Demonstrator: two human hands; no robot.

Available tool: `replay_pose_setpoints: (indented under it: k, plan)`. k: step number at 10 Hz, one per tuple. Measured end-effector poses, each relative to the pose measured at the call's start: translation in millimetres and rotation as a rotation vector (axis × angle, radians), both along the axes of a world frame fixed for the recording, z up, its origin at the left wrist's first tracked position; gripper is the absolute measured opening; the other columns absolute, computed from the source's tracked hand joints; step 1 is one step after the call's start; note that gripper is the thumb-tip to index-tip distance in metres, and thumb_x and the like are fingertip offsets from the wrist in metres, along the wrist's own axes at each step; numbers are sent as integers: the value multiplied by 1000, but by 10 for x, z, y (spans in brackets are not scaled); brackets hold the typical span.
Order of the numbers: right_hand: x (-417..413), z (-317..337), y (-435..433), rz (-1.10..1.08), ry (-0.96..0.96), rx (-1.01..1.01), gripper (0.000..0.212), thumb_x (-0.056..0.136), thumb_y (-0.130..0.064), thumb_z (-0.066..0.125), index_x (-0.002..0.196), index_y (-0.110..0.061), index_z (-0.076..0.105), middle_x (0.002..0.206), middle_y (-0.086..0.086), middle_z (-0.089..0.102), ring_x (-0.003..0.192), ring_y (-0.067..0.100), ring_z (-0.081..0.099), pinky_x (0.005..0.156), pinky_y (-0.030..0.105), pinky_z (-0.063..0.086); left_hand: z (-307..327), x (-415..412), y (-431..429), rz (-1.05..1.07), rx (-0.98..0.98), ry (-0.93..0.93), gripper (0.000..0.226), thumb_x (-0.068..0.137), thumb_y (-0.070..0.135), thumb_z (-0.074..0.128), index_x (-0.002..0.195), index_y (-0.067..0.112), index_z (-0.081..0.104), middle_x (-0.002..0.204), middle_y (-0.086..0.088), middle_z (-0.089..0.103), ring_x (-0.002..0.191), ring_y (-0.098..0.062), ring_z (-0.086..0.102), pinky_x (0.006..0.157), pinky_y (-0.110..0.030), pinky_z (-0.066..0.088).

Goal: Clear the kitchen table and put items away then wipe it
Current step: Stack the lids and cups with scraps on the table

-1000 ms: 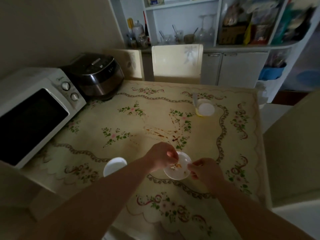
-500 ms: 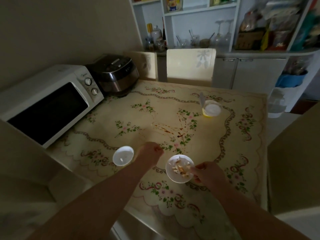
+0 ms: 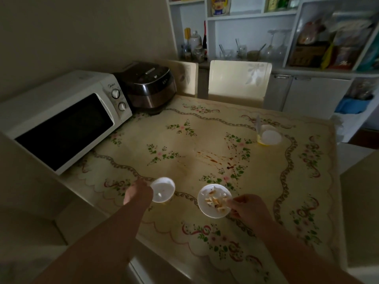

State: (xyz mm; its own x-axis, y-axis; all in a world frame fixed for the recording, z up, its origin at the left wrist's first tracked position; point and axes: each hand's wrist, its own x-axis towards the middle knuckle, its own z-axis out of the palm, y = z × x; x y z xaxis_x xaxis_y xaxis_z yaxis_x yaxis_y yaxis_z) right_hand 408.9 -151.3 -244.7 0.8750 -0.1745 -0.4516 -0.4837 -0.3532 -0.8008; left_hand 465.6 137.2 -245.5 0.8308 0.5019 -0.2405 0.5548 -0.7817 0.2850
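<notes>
Head view: dim kitchen, table [image 3: 307,181] under a floral cloth fills the middle of the frame.
Plate [image 3: 211,211]: small, white, scraps [image 3: 215,201] on it, lower centre. Might be raised off the table, can't say for sure.
Right hand [image 3: 249,208]: pinching the Plate's right rim.
Left hand [image 3: 138,194]: right up against the left side of a white cup [image 3: 163,189], lower left of centre. Its fingers are hidden, so I can't tell if it's gripping.
Handling: the Plate is probably light, stiff and a bit slick. A one-edge pinch lets it tip, so keep it level or the scraps slide off. My guess is the cup is thin and squashy, so hold it round the wall, gently.
Far cup [image 3: 268,137]: upper right of the table, something pale sticking up from it.
Smear [image 3: 213,159]: brown sauce mid-table, a job for the wipe.
</notes>
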Motion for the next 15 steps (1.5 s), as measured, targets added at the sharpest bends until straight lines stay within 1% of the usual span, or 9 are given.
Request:
replay_pose_setpoints:
  k: [1, 3, 4, 5, 6, 9, 11, 12, 15]
  plan:
    - [46, 0, 141, -12, -3, 34, 21, 76, -25, 76, 60, -11, 71, 62, 9, 71, 63, 25, 69, 73, 37, 57, -104, 47, 75, -168, 111, 143, 39, 99, 16, 44, 136, 6, 46, 137, -16, 49, 126, -30, 49, 95, -35, 47]
    - [123, -21, 228, -51, -6, 64, 22, 72, -24, 79, 56, -14, 70, 57, 6, 70, 56, 22, 65, 71, 40, 57, -151, 135, 84, -15, -30, 162, 41, 95, 26, 50, 124, -1, 59, 123, -19, 61, 113, -33, 59, 88, -38, 49]
    - [109, -28, 159, -85, -19, 69, 23, 71, -27, 79, 58, -11, 70, 56, 5, 69, 57, 22, 64, 69, 37, 56, -190, 128, 70, -219, 156, 295, 44, 98, 20, 47, 140, 6, 45, 141, -18, 46, 129, -32, 46, 99, -36, 46]
    - [73, -32, 39, -146, -19, 80, 19, 75, -23, 76, 62, -10, 70, 57, 5, 68, 58, 19, 63, 69, 36, 56, -224, 181, 88, 11, -74, 89, 37, 92, 20, 51, 122, 0, 61, 122, -19, 62, 112, -35, 59, 94, -43, 51]
    - [18, -19, -82, -194, -46, 63, 18, 79, -19, 74, 64, -14, 67, 65, 7, 69, 61, 18, 62, 64, 32, 52, -167, 177, -54, 7, -121, 6, 33, 92, 20, 49, 118, 5, 62, 116, -15, 65, 107, -31, 62, 89, -35, 52]
    - [-208, -3, -514, -314, -45, 109, 14, 80, -25, 75, 74, -16, 66, 66, 3, 71, 62, 18, 68, 60, 30, 51, -4, 47, -1114, -239, -419, -47, 8, 83, 22, 67, 83, 15, 70, 73, -3, 67, 73, -19, 62, 64, -27, 50]
    - [-434, 12, -850, -412, -40, 83, 13, 81, -23, 74, 80, -13, 67, 69, 3, 70, 59, 14, 67, 55, 26, 52, -90, -219, -1742, -375, -520, -6, 18, 81, 21, 72, 67, 14, 63, 76, -10, 70, 78, -26, 69, 76, -39, 58]
    - [-558, 3, -1007, -374, -45, -25, 15, 81, -32, 73, 77, -18, 67, 63, -2, 70, 62, 13, 68, 64, 33, 57, -115, -333, -1959, -399, -552, -20, 23, 79, 18, 73, 60, 17, 60, 67, -6, 66, 76, -27, 71, 75, -44, 60]
    - [-716, 19, -1240, -324, -64, 1, 18, 77, -37, 75, 75, -21, 66, 63, -4, 71, 61, 12, 71, 77, 42, 59, -92, -540, -2331, -325, -672, -15, 11, 84, 11, 69, 75, 4, 67, 69, -12, 69, 65, -26, 68, 65, -36, 61]
